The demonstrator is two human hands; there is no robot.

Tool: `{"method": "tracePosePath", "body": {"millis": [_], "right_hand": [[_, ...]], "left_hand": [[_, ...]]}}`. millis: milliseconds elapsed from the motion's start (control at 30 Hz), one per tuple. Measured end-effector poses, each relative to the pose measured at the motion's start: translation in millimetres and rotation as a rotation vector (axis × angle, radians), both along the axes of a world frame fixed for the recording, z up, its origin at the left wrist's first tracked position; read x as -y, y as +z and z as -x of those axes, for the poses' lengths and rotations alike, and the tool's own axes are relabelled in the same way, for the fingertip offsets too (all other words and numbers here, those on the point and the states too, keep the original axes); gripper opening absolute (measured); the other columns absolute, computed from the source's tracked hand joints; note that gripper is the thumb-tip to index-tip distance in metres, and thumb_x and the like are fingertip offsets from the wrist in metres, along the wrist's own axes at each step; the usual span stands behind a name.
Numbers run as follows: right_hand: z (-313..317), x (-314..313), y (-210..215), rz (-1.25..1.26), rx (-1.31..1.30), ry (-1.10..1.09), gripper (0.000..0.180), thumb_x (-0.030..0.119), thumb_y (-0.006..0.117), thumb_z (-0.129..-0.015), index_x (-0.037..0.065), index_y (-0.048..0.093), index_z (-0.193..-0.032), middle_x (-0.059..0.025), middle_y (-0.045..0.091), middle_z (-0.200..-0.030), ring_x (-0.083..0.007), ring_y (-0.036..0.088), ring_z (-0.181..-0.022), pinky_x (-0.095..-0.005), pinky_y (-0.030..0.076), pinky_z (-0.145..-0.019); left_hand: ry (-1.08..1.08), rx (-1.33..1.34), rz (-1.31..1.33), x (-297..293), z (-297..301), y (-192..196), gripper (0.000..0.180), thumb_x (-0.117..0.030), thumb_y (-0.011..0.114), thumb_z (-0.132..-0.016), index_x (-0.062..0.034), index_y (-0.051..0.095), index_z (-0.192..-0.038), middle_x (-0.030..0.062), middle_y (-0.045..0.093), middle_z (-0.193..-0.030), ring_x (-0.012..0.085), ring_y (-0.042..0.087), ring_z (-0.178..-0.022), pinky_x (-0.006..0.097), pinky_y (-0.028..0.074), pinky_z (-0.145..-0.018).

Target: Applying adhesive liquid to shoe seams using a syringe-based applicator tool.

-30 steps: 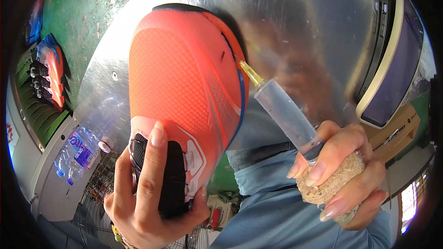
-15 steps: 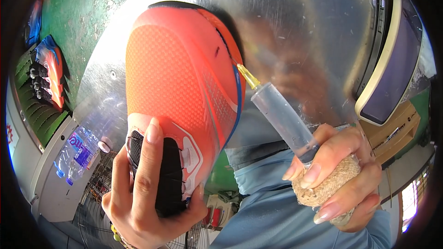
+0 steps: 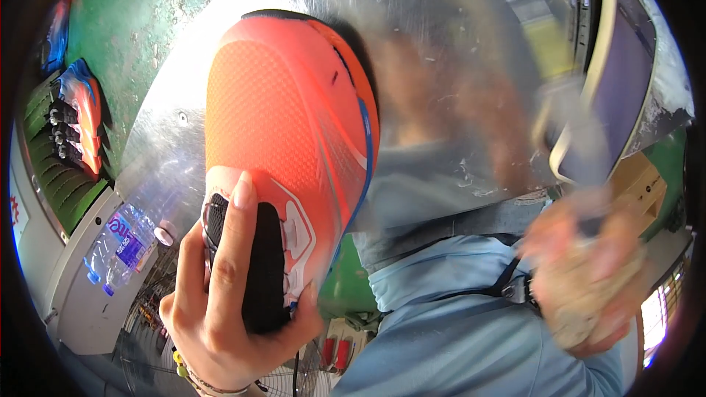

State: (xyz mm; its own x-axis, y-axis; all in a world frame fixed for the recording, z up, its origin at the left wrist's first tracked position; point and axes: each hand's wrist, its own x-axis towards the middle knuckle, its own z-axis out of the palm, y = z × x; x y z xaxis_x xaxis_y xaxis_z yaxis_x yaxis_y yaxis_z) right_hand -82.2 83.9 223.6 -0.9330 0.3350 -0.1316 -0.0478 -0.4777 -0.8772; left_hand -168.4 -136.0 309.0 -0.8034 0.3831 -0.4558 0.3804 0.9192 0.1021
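Note:
My left hand (image 3: 228, 286) grips an orange shoe (image 3: 287, 139) by its black heel end, sole side toward me, above a shiny metal table (image 3: 441, 66). The shoe has a blue line along its edge. My right hand (image 3: 588, 272) is blurred at the lower right. It holds a tan, rough block and a clear syringe-like applicator (image 3: 559, 88), which shows as a blur rising from the hand. The applicator is well to the right of the shoe, apart from it.
A flat device with a cream frame and dark screen (image 3: 618, 80) stands at the table's right. A plastic water bottle (image 3: 121, 239) lies at lower left. Several orange and blue shoes (image 3: 77, 121) sit on a green rack at far left. The floor is green.
My right hand has swung the applicator away from the shoe's edge to the right and upward, blurring. My left hand has kept its hold on the shoe, which tilted slightly.

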Motion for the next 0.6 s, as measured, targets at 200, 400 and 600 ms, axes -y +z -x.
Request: {"method": "tracePosePath", "body": {"millis": [200, 400, 600], "right_hand": [[-32, -106, -15, -0.421, -0.015, -0.469, 0.051, 0.036, 0.032, -0.091, -0.002, 0.042, -0.123, -0.0238, 0.044, -0.121, -0.0373, 0.051, -0.104, -0.05, 0.039, -0.095], [-43, -102, -25, -0.549, 0.089, -0.606, 0.047, 0.032, 0.028, -0.092, 0.001, 0.042, -0.124, -0.0254, 0.037, -0.132, -0.0416, 0.046, -0.113, -0.0528, 0.034, -0.098], [-10, -44, -2, -0.238, -0.188, -0.267, 0.035, 0.036, 0.034, -0.094, 0.013, 0.059, -0.104, -0.0176, 0.047, -0.105, -0.0286, 0.05, -0.089, -0.0437, 0.043, -0.08]], "left_hand": [[-0.027, 0.003, -0.078, -6, 4, -1, 0.079, -0.021, 0.067, -0.057, 0.0, 0.048, -0.13, 0.0203, 0.062, -0.101, 0.0329, 0.065, -0.083, 0.037, 0.052, -0.072], [-0.04, 0.007, -0.067, -3, 4, 0, 0.08, -0.019, 0.066, -0.055, -0.0001, 0.048, -0.13, 0.0199, 0.062, -0.1, 0.0334, 0.065, -0.082, 0.038, 0.052, -0.07], [-0.058, 0.01, -0.053, -4, 6, -2, 0.08, -0.019, 0.066, -0.054, -0.0004, 0.048, -0.13, 0.0194, 0.062, -0.1, 0.034, 0.064, -0.081, 0.039, 0.052, -0.069]]}}
